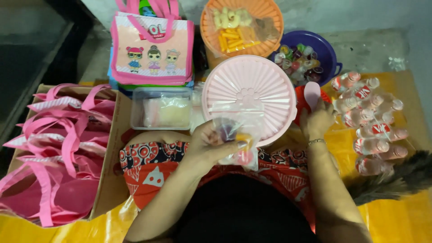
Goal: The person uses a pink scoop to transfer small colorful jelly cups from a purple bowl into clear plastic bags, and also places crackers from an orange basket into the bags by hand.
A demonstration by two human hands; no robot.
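Near the centre of the frame the left hand (211,144) was closed around a small clear zip bag (234,135), its thumb and fingers pinching the plastic, through which a few coloured sweets showed; the bag hung just over the near edge of a round pink ribbed lid (249,90) that filled the middle of the view. To the right of that lid the right hand (317,119), a thin bracelet at its wrist, was curled around a small pale pink piece (312,93), apparently a spoon or scoop, though its exact kind could not be told, just above a red container (300,101) mostly hidden behind the lid. At the right of the frame small plastic drink bottles (371,119) with red and white labels lay in a loose pile on a yellow sheet (396,220). At the top, an orange basket (270,18) held bagged yellow and pale snacks, and beside it a dark blue bowl (330,54) held small jelly cups. Left of the lid sat a clear rectangular tub (161,108), and behind it stood a pink cartoon-printed tote bag (153,49). A cardboard box (110,157) at the left was full of pink bags.
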